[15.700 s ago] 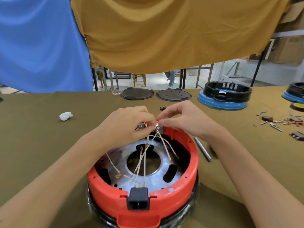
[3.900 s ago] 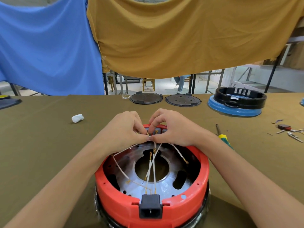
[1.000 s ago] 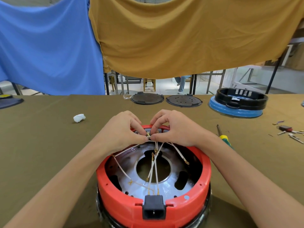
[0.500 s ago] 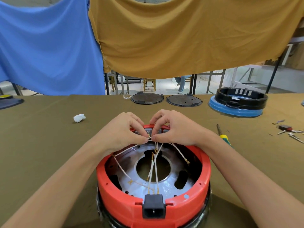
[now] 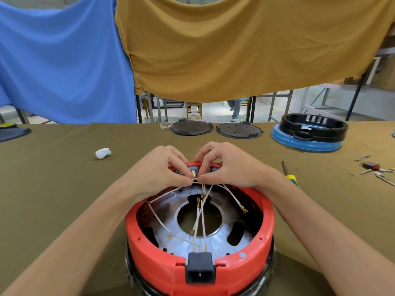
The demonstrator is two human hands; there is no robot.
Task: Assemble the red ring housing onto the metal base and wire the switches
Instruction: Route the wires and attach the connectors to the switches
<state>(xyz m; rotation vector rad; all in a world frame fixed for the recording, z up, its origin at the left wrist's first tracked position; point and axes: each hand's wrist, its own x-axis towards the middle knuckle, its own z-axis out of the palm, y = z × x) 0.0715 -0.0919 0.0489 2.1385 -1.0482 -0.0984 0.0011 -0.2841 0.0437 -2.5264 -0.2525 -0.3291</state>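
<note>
Both forearms reach forward, converging. The left hand (image 5: 159, 170) and right hand (image 5: 229, 167) meet fingertip to fingertip. Each grip is a curled pinch.

red ring housing (image 5: 199, 268): seated on metal base (image 5: 218, 237) | white wires (image 5: 199, 218): fanning toward 12 o'clock | switches (image 5: 193, 168): 12 o'clock rim

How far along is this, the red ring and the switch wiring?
Done: the red ring sits on the metal base, and the black plug socket has wires attached. In hand: left hand and right hand pinch a wire end at the switches. Left: several loose wire ends hang unconnected.
</note>
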